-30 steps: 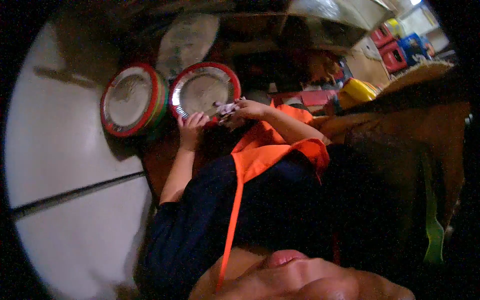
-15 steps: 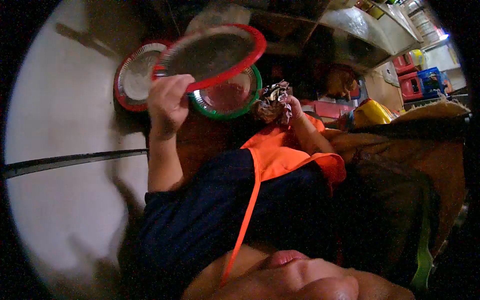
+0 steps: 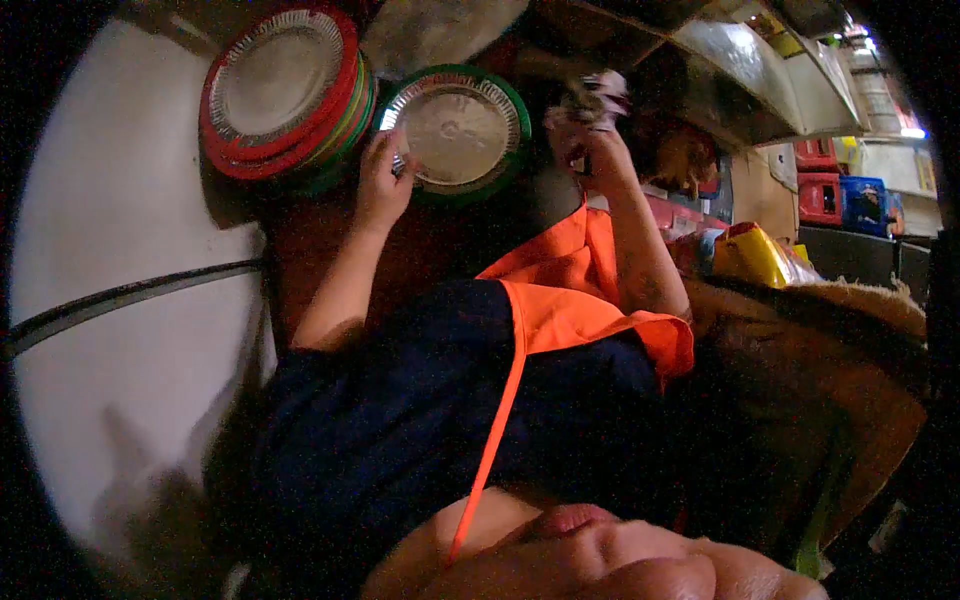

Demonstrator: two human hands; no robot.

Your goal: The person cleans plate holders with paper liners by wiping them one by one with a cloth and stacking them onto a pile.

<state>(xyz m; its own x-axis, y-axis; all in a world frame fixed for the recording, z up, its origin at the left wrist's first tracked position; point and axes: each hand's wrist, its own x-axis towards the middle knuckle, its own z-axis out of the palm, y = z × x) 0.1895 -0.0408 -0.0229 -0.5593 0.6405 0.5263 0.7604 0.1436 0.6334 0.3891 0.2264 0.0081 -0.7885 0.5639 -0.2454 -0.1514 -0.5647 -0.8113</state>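
A round plate (image 3: 455, 135) with a green rim and a shiny fluted inside stands in front of me. My left hand (image 3: 385, 185) is at its left edge, fingers and thumb closed about the rim. To the left, a stack of similar plates (image 3: 275, 75) has a red-rimmed one on top, with red and green rims below. My right hand (image 3: 592, 145) is raised right of the green-rimmed plate, shut on a crumpled patterned cloth (image 3: 600, 95). Motion smears the cloth and part of that hand.
A white panel (image 3: 110, 210) with a dark strip (image 3: 140, 300) runs along the left. Shelving (image 3: 735, 60) rises at upper right. Beyond it are red (image 3: 818, 195) and blue crates (image 3: 863, 200), and a yellow packet (image 3: 748, 255). I wear an orange apron (image 3: 570, 320).
The red-rimmed plate that my left hand held up is now out of that hand, which has moved to the green-rimmed plate. My right hand has risen with the cloth. The view has shifted.
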